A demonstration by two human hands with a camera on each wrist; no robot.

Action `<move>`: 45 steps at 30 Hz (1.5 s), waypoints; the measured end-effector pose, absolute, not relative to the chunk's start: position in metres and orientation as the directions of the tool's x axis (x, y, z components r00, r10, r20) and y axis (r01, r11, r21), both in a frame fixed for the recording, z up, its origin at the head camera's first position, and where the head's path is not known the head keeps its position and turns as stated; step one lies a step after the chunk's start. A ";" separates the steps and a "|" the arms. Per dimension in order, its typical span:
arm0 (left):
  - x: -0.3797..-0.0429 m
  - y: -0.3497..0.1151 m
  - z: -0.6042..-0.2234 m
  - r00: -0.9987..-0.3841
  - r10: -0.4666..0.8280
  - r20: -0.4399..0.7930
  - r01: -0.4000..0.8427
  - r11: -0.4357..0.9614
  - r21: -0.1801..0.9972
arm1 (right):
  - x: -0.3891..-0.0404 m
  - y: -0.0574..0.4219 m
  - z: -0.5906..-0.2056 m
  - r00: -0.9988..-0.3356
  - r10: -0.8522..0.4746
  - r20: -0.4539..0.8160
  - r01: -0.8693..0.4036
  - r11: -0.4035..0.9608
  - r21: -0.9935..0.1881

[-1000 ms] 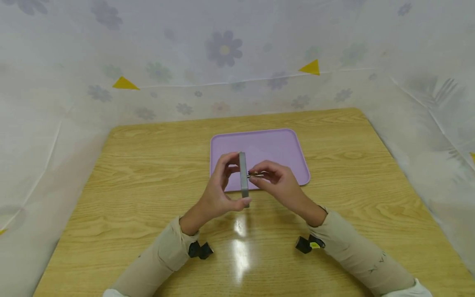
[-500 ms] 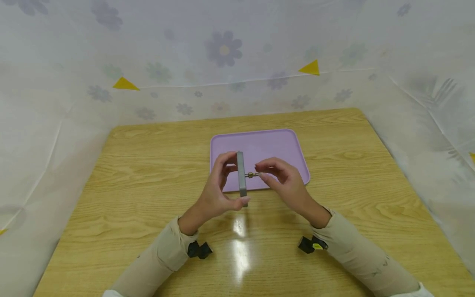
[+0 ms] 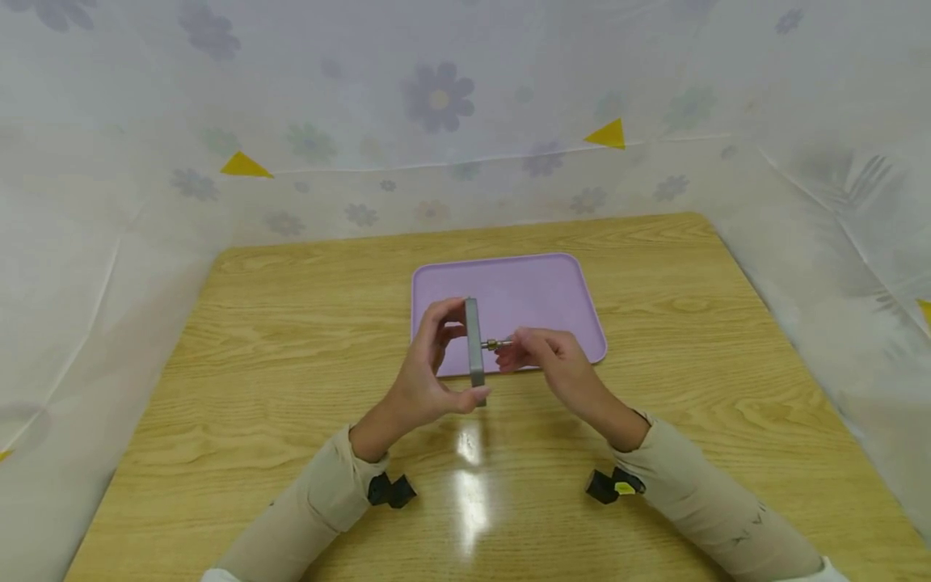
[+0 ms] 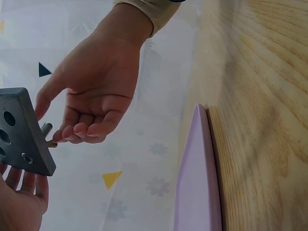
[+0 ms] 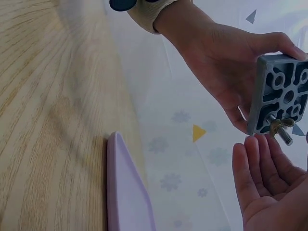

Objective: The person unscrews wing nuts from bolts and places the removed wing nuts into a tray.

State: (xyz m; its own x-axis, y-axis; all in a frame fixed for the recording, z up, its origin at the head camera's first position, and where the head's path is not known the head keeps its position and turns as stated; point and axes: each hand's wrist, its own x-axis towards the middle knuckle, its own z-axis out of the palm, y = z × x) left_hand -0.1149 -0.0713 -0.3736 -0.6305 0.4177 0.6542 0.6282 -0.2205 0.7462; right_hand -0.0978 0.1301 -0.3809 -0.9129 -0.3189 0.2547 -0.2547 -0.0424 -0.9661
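My left hand point(image 3: 429, 368) grips a grey metal plate point(image 3: 474, 343) by its edges, thumb low and fingers at the top, so it stands upright above the table. From the plate's ribbed face, in the right wrist view, a threaded bolt point(image 5: 287, 139) sticks out and carries a brass wing nut point(image 5: 279, 127). My right hand point(image 3: 556, 360) is at the bolt's free end, fairly straight fingertips right at the wing nut from below. Its thumb stands apart from the fingers in the left wrist view. Round holes point(image 4: 9, 118) show on the plate's other face.
A shallow lilac tray point(image 3: 509, 279) lies on the wood-grain table point(image 3: 313, 323) behind and below the hands. Pale flowered sheeting point(image 3: 327, 105) with yellow triangles hangs round the table's back and sides. Small black devices point(image 3: 393, 490) are strapped at both wrists.
My right hand has drawn back from the plate, baring the bolt and wing nut, then turned so its fingers come under the nut. The left hand shifts slightly left, still holding the plate.
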 end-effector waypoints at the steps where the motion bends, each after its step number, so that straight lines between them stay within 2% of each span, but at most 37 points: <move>1: -0.115 -0.071 -0.374 -0.630 0.417 0.655 0.629 -0.220 0.745 | -0.098 0.130 -0.381 -0.912 -0.321 0.255 -0.254 -0.045 -0.966; 13: -0.114 -0.071 -0.373 -0.628 0.430 0.648 0.636 -0.197 0.746 | -0.099 0.125 -0.378 -0.927 -0.305 0.220 -0.217 -0.046 -0.975; 17: -0.113 -0.071 -0.373 -0.628 0.431 0.648 0.635 -0.198 0.747 | -0.100 0.123 -0.380 -0.900 -0.314 0.304 -0.301 -0.059 -0.952; 23: -0.114 -0.071 -0.374 -0.623 0.430 0.654 0.640 -0.201 0.742 | -0.104 0.122 -0.381 -0.814 -0.353 0.461 -0.472 -0.059 -0.879; 30: -0.115 -0.071 -0.373 -0.619 0.430 0.657 0.644 -0.201 0.738 | -0.097 0.119 -0.362 -0.764 -0.354 0.539 -0.556 -0.061 -0.829; 35: -0.115 -0.071 -0.371 -0.620 0.421 0.663 0.648 -0.202 0.734 | -0.094 0.124 -0.362 -0.805 -0.315 0.503 -0.534 0.013 -0.846; 41: -0.116 -0.071 -0.371 -0.623 0.412 0.665 0.649 -0.202 0.733 | -0.098 0.133 -0.377 -0.887 -0.220 0.405 -0.427 0.065 -0.902; 45: -0.116 -0.070 -0.371 -0.620 0.410 0.669 0.649 -0.210 0.731 | -0.099 0.134 -0.379 -0.900 -0.263 0.349 -0.370 0.035 -0.928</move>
State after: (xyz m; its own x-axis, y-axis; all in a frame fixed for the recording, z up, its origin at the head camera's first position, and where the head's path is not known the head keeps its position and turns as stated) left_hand -0.1156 -0.0704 -0.3714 -0.6204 0.4102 0.6685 0.6489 -0.2104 0.7312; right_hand -0.0989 0.1339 -0.3792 -0.8997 -0.2628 0.3487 -0.3699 0.0346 -0.9284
